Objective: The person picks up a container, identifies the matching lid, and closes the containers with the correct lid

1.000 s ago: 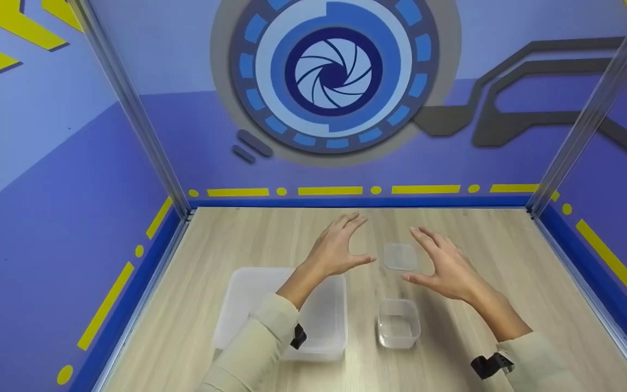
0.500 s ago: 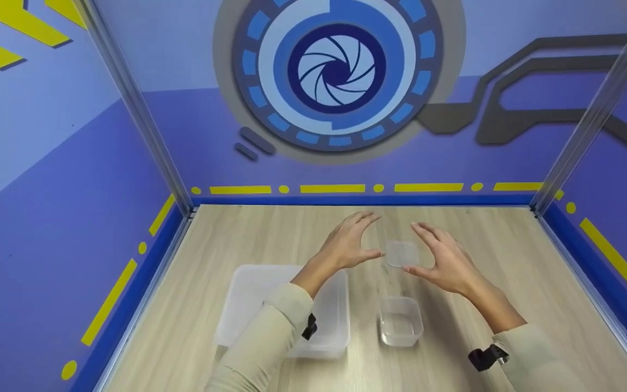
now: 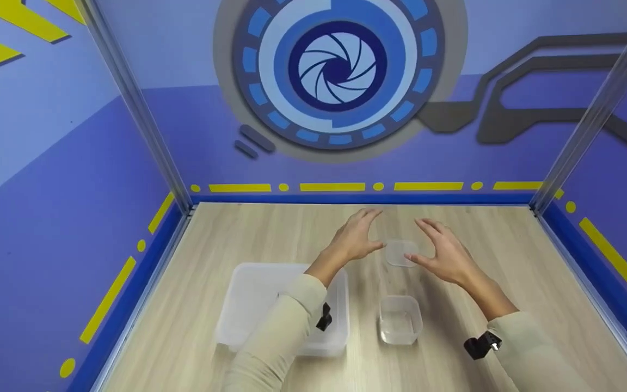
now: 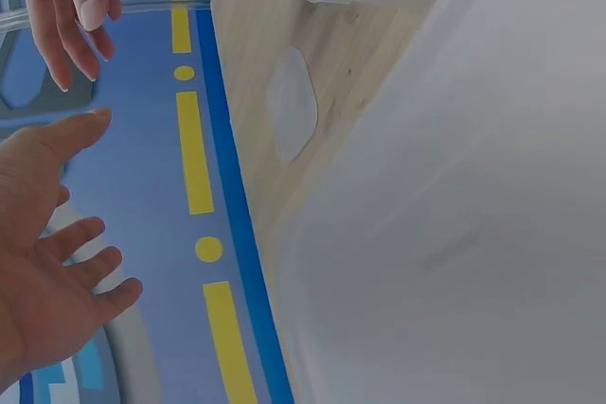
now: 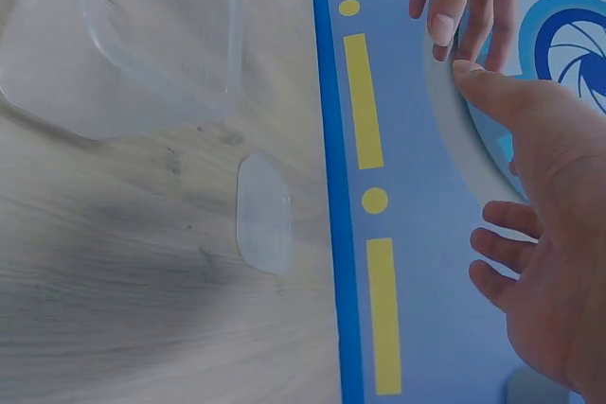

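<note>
Both hands hover above the table and hold nothing. My left hand [image 3: 354,239] has its fingers spread and thumb pointing right, near the left side of a small clear square lid [image 3: 399,253]. Facing it, my right hand [image 3: 447,255] is spread the same way, and its thumb overlaps the lid's right part in the head view. Flat on the wood, the lid also shows in the left wrist view [image 4: 294,106] and the right wrist view [image 5: 264,217]. Nearer the body stands a small clear square container [image 3: 400,321], its top uncovered.
A large translucent lidded box [image 3: 259,294] sits on the left of the wooden table [image 3: 199,245], partly under the left forearm. Blue printed walls [image 3: 313,174] with metal corner posts [image 3: 145,120] close in the back and both sides.
My left hand has moved right and slightly away, closer to the right hand. The right hand has shifted only a little. The lid, container and box stay in place.
</note>
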Motion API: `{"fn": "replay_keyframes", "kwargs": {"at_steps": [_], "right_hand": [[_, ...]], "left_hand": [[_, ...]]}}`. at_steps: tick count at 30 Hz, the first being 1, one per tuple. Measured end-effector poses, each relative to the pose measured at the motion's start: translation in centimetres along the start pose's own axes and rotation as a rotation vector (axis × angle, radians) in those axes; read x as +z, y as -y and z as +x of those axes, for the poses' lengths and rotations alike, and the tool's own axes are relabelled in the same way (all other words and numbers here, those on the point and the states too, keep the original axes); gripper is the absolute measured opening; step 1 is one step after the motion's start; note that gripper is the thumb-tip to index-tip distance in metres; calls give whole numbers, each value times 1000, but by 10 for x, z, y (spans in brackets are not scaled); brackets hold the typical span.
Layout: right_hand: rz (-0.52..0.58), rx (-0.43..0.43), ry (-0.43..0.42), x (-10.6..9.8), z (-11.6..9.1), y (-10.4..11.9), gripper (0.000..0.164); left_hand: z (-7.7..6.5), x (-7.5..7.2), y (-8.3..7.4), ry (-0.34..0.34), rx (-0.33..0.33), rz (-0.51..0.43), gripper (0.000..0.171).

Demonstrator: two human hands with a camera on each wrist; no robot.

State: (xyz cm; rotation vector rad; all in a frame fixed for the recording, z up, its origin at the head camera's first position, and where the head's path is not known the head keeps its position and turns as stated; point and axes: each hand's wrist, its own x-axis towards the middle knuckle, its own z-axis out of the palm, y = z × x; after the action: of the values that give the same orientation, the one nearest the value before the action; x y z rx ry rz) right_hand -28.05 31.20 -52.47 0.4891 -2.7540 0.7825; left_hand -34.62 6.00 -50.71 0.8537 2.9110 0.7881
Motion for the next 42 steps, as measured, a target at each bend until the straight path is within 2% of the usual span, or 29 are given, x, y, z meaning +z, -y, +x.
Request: {"fn": "replay_keyframes", "kwargs": {"at_steps": [4,9,13,21,27,30,32,34,37,42], "right_hand": [[51,49,-5,3,3,-6,85],[174,147,22,6,7,-15,85],[286,182,41,10,11,-21,84],[465,265,39,16,10,-31,76],[714,334,52,21,8,-37,74],[769,364,47,27,10,-46,76],[794,396,48,27,12,-47,76],[824,426,49,25,12,-43,76],[869,468,66,18,8,-32,75],[895,506,116,18,2,-23,72]], "left_hand": [[7,6,0,-12,-63,-72,74],[13,15,-1,-24,-97,-236,65],[16,22,-5,-26,-140,-375,62],[20,33,-12,-31,-287,-775,58],[25,44,-12,-30,-360,-910,60],[29,49,-12,-25,-390,-992,62],[31,52,-11,-27,-390,-1029,64],[32,55,-11,-33,-381,-1027,66],[29,61,-11,-22,-380,-962,70],[22,73,-13,19,-425,-870,73]]}}
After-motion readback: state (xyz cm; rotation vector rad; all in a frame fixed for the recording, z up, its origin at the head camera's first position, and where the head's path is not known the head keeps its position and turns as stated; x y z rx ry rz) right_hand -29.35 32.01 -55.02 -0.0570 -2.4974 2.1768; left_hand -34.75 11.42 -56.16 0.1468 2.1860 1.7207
